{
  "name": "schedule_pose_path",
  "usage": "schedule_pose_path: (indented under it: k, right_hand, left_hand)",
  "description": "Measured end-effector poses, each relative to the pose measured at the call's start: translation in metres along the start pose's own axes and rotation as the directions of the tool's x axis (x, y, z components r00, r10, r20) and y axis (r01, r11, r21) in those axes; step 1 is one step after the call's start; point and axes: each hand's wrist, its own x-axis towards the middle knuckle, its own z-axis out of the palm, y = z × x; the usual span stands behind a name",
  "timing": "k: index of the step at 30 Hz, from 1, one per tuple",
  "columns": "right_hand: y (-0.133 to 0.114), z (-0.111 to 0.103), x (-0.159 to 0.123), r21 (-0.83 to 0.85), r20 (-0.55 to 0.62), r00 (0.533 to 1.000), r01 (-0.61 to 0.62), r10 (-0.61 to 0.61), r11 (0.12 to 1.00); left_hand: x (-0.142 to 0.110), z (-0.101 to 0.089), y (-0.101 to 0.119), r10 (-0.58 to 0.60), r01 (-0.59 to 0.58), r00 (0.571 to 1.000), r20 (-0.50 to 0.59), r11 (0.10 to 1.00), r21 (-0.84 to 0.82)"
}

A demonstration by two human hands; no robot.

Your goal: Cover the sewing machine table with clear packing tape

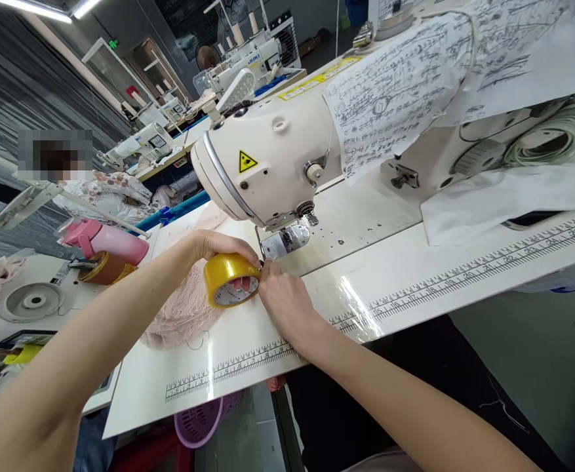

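A roll of yellow packing tape is held on its side just left of the sewing machine's presser foot area. My left hand wraps over its top, with fingertips showing through the core. My right hand is closed, its fingers pinched together at the roll's right edge; what they grip is hidden. Both hands meet in front of the metal needle plate, beneath the head of the white sewing machine. Pale pink lace fabric lies bunched on the table behind and left of the roll.
A printed ruler runs along the front edge of the white table. On the left are a pink bottle and a brown tape roll. White cloth lies at right. Another person sits at far left.
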Motion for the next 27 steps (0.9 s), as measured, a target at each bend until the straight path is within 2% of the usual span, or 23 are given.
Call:
schedule_pose_path:
  k: [4, 6, 11, 13, 15, 16, 19, 22, 24, 25, 27]
  right_hand:
    - [0.0, 0.002, 0.004, 0.011, -0.006, 1.0, 0.021, -0.021, 1.0]
    - [-0.001, 0.003, 0.006, 0.016, -0.002, 1.0, 0.013, -0.013, 1.0]
    - [0.008, -0.009, -0.002, 0.004, 0.008, 1.0, 0.026, -0.026, 1.0]
    - [0.025, -0.018, -0.013, -0.021, 0.057, 0.998, 0.007, -0.006, 1.0]
    - [0.051, -0.027, -0.024, -0.081, 0.068, 0.993, -0.091, 0.096, 0.993]
    - [0.067, -0.03, -0.029, -0.116, 0.018, 0.99, -0.134, 0.137, 0.984]
    - [0.11, -0.032, -0.039, -0.235, -0.138, 0.978, -0.184, 0.154, 0.954]
    - [0.132, -0.026, -0.047, -0.276, -0.21, 0.961, -0.235, 0.181, 0.932]
    - [0.128, -0.021, -0.048, -0.242, -0.243, 0.956, -0.224, 0.165, 0.944]
    - [0.121, -0.018, -0.047, -0.211, -0.232, 0.965, -0.177, 0.126, 0.961]
    - [0.1, -0.01, -0.038, -0.131, -0.125, 0.992, -0.025, 0.009, 0.991]
  left_hand:
    - [-0.002, 0.001, 0.001, -0.015, 0.015, 1.0, -0.02, 1.0, -0.003]
    - [-0.003, 0.002, 0.0, -0.014, 0.014, 1.0, 0.008, 1.0, -0.005]
    - [-0.008, 0.003, -0.008, 0.095, -0.094, 0.994, 0.054, 0.995, -0.014]
    - [-0.013, 0.005, -0.012, 0.114, -0.113, 0.992, 0.048, 0.994, -0.009]
    - [-0.019, 0.007, -0.015, 0.145, -0.145, 0.989, 0.033, 0.989, -0.005]
    - [-0.024, 0.008, -0.016, 0.171, -0.17, 0.985, 0.023, 0.985, -0.008]
    - [-0.042, 0.015, -0.02, 0.268, -0.269, 0.963, -0.019, 0.963, -0.034]
    - [-0.064, 0.026, -0.029, 0.343, -0.35, 0.933, -0.106, 0.935, -0.059]
    - [-0.079, 0.037, -0.041, 0.377, -0.4, 0.906, -0.193, 0.911, -0.097]
    - [-0.086, 0.044, -0.049, 0.397, -0.431, 0.889, -0.229, 0.894, -0.125]
    - [-0.097, 0.062, -0.068, 0.45, -0.5, 0.857, -0.252, 0.845, -0.19]
